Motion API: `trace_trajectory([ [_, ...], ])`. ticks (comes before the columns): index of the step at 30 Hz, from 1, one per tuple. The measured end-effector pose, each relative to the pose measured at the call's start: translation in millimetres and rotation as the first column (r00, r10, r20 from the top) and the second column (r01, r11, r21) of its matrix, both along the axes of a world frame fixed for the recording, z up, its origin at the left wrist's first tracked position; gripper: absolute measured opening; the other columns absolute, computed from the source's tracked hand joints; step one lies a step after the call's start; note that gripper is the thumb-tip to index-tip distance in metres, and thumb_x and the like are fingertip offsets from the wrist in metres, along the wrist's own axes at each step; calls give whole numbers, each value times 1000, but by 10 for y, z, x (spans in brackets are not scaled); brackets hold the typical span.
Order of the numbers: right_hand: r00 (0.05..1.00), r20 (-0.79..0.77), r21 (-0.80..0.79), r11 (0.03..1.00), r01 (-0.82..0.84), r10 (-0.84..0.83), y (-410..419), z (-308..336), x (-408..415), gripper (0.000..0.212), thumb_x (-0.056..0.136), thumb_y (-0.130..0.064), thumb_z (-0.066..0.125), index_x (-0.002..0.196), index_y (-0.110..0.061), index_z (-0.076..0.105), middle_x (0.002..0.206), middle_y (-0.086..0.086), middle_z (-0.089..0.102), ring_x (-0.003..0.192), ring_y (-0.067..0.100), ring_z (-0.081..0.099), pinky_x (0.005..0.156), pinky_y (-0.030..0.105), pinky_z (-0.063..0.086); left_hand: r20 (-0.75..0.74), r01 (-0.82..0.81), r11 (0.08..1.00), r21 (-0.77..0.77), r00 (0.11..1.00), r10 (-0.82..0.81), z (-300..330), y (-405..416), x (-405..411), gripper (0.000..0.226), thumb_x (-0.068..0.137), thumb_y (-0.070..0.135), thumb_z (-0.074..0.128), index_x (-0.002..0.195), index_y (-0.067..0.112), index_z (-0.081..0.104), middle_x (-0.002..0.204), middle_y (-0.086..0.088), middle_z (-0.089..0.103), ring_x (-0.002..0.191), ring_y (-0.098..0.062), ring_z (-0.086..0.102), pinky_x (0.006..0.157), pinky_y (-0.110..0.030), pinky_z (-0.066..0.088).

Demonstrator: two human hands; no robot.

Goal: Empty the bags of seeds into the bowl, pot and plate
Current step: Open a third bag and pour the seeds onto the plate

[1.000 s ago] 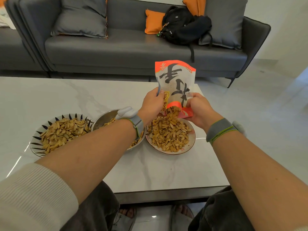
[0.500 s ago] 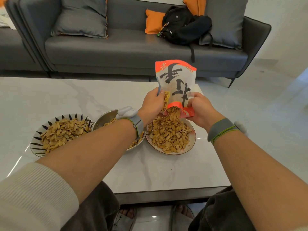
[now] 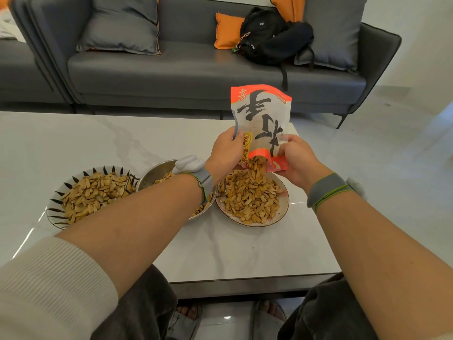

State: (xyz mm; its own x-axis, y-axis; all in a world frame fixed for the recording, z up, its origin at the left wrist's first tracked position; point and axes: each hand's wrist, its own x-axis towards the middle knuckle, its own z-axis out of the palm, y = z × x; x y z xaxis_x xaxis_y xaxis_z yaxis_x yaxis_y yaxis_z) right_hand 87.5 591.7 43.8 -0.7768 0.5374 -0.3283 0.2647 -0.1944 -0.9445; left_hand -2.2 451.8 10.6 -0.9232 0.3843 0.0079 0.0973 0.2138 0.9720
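The crinkly white-and-orange seed bag (image 3: 262, 119), light and floppy, hung upended, pinched near its mouth between left hand (image 3: 226, 153) and right hand (image 3: 297, 160).

one head-worn wide-angle view, looking forward and down

the camera sits above the person's forearms, close over the near edge of the marble table (image 3: 73, 143), facing across it to the grey sofa (image 3: 196, 74) well beyond; knees and sandalled feet show at the bottom edge, and straight lines bow towards the sides.
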Motion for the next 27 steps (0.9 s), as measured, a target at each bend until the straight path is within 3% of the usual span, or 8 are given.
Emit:
trace_trajectory([
  [4, 1000, 1, -4, 1000, -11, 11, -31, -5, 11, 59, 95, 13, 33, 139, -20, 53, 124, 14, 68, 91, 34, 72, 81, 59, 65, -7, -1, 1000, -11, 1000, 1, -22, -9, -10, 33, 115, 39, 33, 114, 27, 64, 114, -16, 74, 107, -36, 72, 95, -60, 61],
  [14, 1000, 3, 2, 1000, -15, 15, -93, -2, 16, 58, 95, 13, 34, 138, -20, 53, 129, 15, 65, 112, 45, 71, 85, 65, 62, -9, -4, 1000, -9, 1000, 4, -8, -11, 34, 31, 116, 38, 33, 108, 28, 61, 116, -22, 72, 107, -41, 70, 93, -62, 61],
  [19, 1000, -4, -8, 1000, 1, -1, -17, 35, 32, 59, 94, 13, 32, 138, -20, 54, 128, 15, 66, 104, 42, 73, 85, 66, 62, 10, -13, 999, 31, 1000, 13, 49, -24, 28, 30, 116, 35, 35, 118, 30, 64, 110, -11, 74, 105, -32, 73, 96, -57, 62],
  [23, 1000, -1, 2, 1000, -4, 4, -63, -4, 17, 58, 94, 13, 32, 138, -19, 53, 123, 17, 67, 94, 39, 70, 89, 68, 59, -31, 4, 1000, 9, 1000, -4, 6, -12, 38, 39, 115, 36, 35, 121, 17, 69, 109, -19, 74, 104, -38, 71, 95, -60, 60],
  [27, 1000, 2, -1, 1000, -6, 6, -68, -10, 18, 57, 94, 13, 33, 137, -18, 53, 121, 17, 67, 93, 38, 68, 92, 67, 56, -2, 15, 1000, 6, 1000, -15, 6, -32, 44, 38, 115, 36, 34, 119, 21, 69, 108, -20, 74, 103, -40, 72, 93, -61, 61],
])
